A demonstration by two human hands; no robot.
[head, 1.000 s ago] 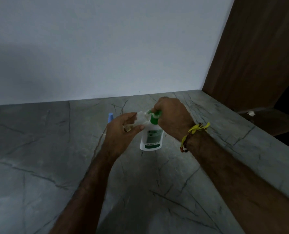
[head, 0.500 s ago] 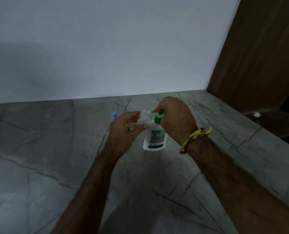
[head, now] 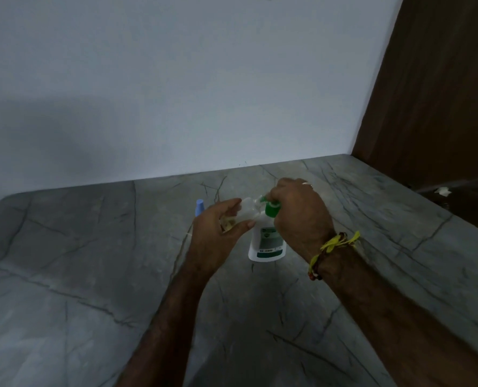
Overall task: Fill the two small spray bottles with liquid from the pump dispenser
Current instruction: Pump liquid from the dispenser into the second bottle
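A white pump dispenser [head: 267,244] with a green label and green pump head stands on the grey marble counter [head: 92,275]. My right hand [head: 299,216] is closed over the pump head, pressing from above. My left hand [head: 218,233] holds a small clear spray bottle [head: 246,209] tilted with its mouth at the green nozzle; a little yellowish liquid shows inside it. A blue-topped small bottle [head: 199,207] stands just behind my left hand, mostly hidden.
A white wall rises behind the counter. A brown wooden panel [head: 433,93] closes the right side. A small white scrap [head: 443,191] lies on a dark lower surface at far right.
Both hands stay on the dispenser and the clear bottle. The view has shifted slightly; my right hand sits a little lower on the pump head.
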